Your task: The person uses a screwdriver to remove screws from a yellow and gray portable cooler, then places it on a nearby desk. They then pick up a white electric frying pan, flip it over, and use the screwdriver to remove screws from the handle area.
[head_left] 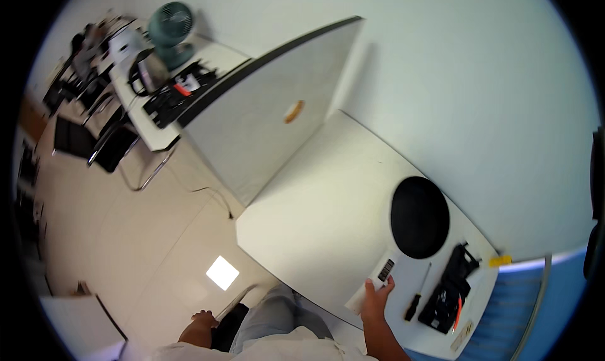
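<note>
My right hand [377, 298] is closed around the lower part of a flat, white oblong object [357, 300] with a dark panel at its far end. It lies at the table's near edge; I cannot make out its kind. To the right of this hand lies a screwdriver [413, 304] with a black handle and a thin shaft. A round black pan [420, 217] sits farther back against the wall. My left hand [201, 321] is low beside my leg, next to a black chair part [230, 326]. Its fingers look loosely apart, and nothing shows in them.
On the white table [302, 197], a black tool case [444, 298] with an orange-red tool [458, 314] lies at the right. A grey partition [271, 121] rises along the left. Beyond it are a green fan [171, 25], a kettle [151, 71] and black chairs [94, 140].
</note>
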Tool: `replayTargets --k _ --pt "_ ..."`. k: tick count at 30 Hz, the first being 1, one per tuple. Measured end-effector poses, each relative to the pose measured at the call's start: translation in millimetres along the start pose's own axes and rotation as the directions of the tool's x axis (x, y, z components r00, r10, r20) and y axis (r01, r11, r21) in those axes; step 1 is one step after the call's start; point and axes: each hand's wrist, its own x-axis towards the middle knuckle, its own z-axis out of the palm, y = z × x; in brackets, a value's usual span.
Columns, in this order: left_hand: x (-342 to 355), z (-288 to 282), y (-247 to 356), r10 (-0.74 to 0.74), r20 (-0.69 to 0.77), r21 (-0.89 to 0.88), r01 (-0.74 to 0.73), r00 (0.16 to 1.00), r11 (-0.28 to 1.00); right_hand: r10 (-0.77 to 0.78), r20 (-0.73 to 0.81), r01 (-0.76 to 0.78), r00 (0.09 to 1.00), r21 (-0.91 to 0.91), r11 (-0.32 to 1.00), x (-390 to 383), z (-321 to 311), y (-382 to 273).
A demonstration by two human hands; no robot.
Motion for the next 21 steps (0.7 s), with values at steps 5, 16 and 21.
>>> replayTargets --k 5,16,21 --pt "0 50 -10 -0.023 0.146 -0.079 0.035 0.989 0.996 -0.053 0.179 0.020 0.982 0.186 0.982 10 -8 -4" --pt "-1 49 -5 0.009 -0.061 -0.033 -0.011 0.998 0.999 0.445 0.089 -0.299 0.891 -0.621 0.724 -102 -151 172" --pt "29 80 -6 0.072 0.022 0.135 -0.074 0.997 0.988 0.543 -0.013 -0.455 0.839 -0.562 0.690 -98 -159 216"
